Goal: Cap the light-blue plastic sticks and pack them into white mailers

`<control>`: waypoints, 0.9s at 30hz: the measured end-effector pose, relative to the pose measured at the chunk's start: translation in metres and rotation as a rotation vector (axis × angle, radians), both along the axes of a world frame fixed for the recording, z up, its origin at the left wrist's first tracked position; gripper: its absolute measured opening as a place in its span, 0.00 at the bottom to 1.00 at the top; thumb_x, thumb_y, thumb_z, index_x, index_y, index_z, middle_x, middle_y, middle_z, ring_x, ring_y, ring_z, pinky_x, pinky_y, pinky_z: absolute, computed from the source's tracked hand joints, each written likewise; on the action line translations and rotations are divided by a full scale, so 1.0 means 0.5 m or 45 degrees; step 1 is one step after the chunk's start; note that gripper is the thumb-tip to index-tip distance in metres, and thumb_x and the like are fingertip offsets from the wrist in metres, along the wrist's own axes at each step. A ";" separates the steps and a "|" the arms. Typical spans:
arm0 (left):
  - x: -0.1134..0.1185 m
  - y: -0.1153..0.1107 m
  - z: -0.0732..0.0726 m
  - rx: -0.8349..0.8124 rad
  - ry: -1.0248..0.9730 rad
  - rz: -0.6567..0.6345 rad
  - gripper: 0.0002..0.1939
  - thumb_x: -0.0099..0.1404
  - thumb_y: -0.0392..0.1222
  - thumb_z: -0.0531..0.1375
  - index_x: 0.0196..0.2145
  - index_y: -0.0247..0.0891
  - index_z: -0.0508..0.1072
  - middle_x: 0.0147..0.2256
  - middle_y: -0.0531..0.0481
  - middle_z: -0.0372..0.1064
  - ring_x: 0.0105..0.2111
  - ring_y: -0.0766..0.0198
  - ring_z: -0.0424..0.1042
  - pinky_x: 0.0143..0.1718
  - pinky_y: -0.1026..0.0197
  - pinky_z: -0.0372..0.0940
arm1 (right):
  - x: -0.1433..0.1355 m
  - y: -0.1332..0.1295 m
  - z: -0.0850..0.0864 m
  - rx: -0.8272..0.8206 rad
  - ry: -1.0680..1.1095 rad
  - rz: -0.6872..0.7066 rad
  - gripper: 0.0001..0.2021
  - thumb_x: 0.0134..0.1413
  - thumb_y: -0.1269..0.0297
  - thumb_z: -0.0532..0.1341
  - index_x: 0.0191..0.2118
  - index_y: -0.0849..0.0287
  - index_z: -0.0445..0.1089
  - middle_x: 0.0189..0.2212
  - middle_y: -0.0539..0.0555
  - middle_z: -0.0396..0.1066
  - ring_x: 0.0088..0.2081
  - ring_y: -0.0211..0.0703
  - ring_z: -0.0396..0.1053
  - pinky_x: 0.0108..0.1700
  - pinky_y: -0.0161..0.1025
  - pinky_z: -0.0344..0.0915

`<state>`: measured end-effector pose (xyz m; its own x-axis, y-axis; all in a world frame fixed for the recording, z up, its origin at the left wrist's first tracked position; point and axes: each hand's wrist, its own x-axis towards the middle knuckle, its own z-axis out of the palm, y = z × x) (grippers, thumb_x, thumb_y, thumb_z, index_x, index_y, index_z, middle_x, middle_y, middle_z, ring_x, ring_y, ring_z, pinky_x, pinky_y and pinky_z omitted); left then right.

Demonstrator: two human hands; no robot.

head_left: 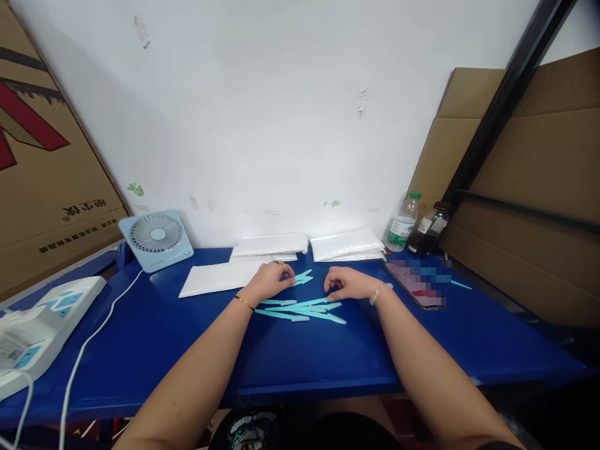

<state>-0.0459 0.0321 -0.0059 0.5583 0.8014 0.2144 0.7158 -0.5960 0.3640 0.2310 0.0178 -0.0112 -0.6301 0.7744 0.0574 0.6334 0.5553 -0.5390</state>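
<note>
Slim turquoise eyebrow razors point(300, 308) with pale clear-looking caps lie in a loose fanned pile on the blue table point(300, 356). Behind the pile, my left hand point(270, 280) has its thumb and fingers closed on a few more eyebrow razors point(304, 277), whose ends stick out to the right. My right hand point(344, 284) is at the pile's right side, fingers curled and a gap between them and the thumb. Its thumb tip is at the end of one razor; whether it presses on it is hard to see.
White padded envelopes point(347, 244) lie along the wall, one point(210, 279) nearer on the left. A small blue fan point(158, 237) and a power strip point(51, 325) stand left. Right are a water bottle point(403, 225), a dark bottle point(429, 231), a phone point(412, 284) and cardboard point(539, 156).
</note>
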 end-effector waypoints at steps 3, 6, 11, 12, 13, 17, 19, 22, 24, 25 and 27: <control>0.012 -0.016 0.007 -0.072 0.029 -0.154 0.19 0.61 0.56 0.53 0.35 0.40 0.75 0.34 0.49 0.72 0.34 0.62 0.69 0.34 0.64 0.60 | -0.015 -0.005 -0.005 -0.060 -0.073 0.054 0.11 0.43 0.57 0.66 0.31 0.59 0.72 0.31 0.51 0.63 0.30 0.37 0.61 0.31 0.33 0.59; 0.027 -0.028 0.009 -0.069 0.104 -0.274 0.17 0.63 0.54 0.53 0.35 0.41 0.75 0.31 0.51 0.72 0.31 0.63 0.69 0.31 0.64 0.57 | -0.022 -0.002 -0.009 -0.074 -0.011 -0.013 0.10 0.46 0.57 0.64 0.31 0.59 0.71 0.30 0.51 0.65 0.28 0.36 0.61 0.30 0.33 0.58; 0.037 -0.026 0.015 0.134 0.182 -0.198 0.16 0.66 0.47 0.50 0.29 0.39 0.74 0.32 0.50 0.73 0.32 0.63 0.68 0.34 0.62 0.55 | -0.019 0.004 -0.003 -0.048 0.175 -0.163 0.10 0.49 0.57 0.61 0.31 0.60 0.69 0.25 0.49 0.66 0.26 0.35 0.61 0.29 0.33 0.57; 0.034 -0.022 0.017 0.186 0.189 -0.152 0.16 0.66 0.47 0.50 0.29 0.39 0.74 0.32 0.49 0.73 0.33 0.62 0.68 0.35 0.61 0.55 | -0.014 0.007 -0.001 -0.036 0.190 -0.199 0.10 0.49 0.57 0.61 0.31 0.60 0.69 0.24 0.48 0.66 0.26 0.35 0.60 0.29 0.33 0.57; 0.029 -0.018 0.019 0.228 0.191 -0.095 0.16 0.66 0.46 0.50 0.29 0.39 0.74 0.32 0.48 0.73 0.33 0.61 0.69 0.36 0.60 0.55 | -0.007 0.009 0.000 -0.013 0.199 -0.250 0.10 0.49 0.58 0.61 0.30 0.60 0.69 0.24 0.48 0.66 0.25 0.35 0.60 0.28 0.33 0.56; -0.004 -0.004 0.030 0.245 0.160 0.110 0.14 0.65 0.47 0.51 0.35 0.41 0.74 0.34 0.48 0.72 0.38 0.58 0.69 0.40 0.58 0.55 | 0.025 0.022 0.000 0.115 0.168 -0.471 0.10 0.47 0.58 0.62 0.29 0.60 0.69 0.24 0.49 0.66 0.25 0.36 0.60 0.28 0.34 0.56; -0.023 -0.001 0.035 0.178 0.181 0.115 0.14 0.59 0.51 0.57 0.37 0.42 0.74 0.36 0.49 0.72 0.38 0.58 0.69 0.39 0.59 0.56 | 0.033 0.024 0.000 0.190 0.142 -0.518 0.10 0.45 0.59 0.63 0.31 0.60 0.69 0.26 0.50 0.67 0.26 0.36 0.60 0.29 0.34 0.56; -0.042 -0.002 0.040 0.001 0.314 0.028 0.15 0.48 0.53 0.65 0.33 0.44 0.76 0.33 0.53 0.71 0.32 0.61 0.69 0.34 0.62 0.56 | 0.025 0.020 0.003 0.258 0.118 -0.495 0.08 0.47 0.60 0.61 0.32 0.59 0.70 0.28 0.51 0.67 0.27 0.36 0.60 0.31 0.35 0.57; -0.046 -0.004 0.041 -0.137 0.408 -0.009 0.12 0.46 0.51 0.66 0.28 0.44 0.76 0.30 0.55 0.71 0.29 0.64 0.68 0.30 0.64 0.55 | 0.008 0.012 0.006 0.233 0.124 -0.424 0.08 0.50 0.60 0.59 0.31 0.59 0.71 0.28 0.51 0.68 0.27 0.37 0.61 0.31 0.35 0.57; -0.044 -0.006 0.040 -0.188 0.438 -0.015 0.10 0.47 0.49 0.66 0.27 0.44 0.76 0.28 0.55 0.70 0.28 0.65 0.68 0.29 0.64 0.55 | -0.003 0.007 0.007 0.210 0.135 -0.377 0.09 0.51 0.60 0.58 0.31 0.59 0.71 0.28 0.51 0.68 0.28 0.37 0.61 0.32 0.35 0.58; -0.035 -0.010 0.039 -0.215 0.441 -0.029 0.08 0.49 0.48 0.65 0.26 0.43 0.76 0.28 0.55 0.71 0.28 0.66 0.67 0.28 0.65 0.54 | -0.027 -0.004 0.008 0.166 0.162 -0.273 0.10 0.53 0.59 0.58 0.32 0.59 0.71 0.28 0.51 0.68 0.28 0.37 0.62 0.32 0.34 0.58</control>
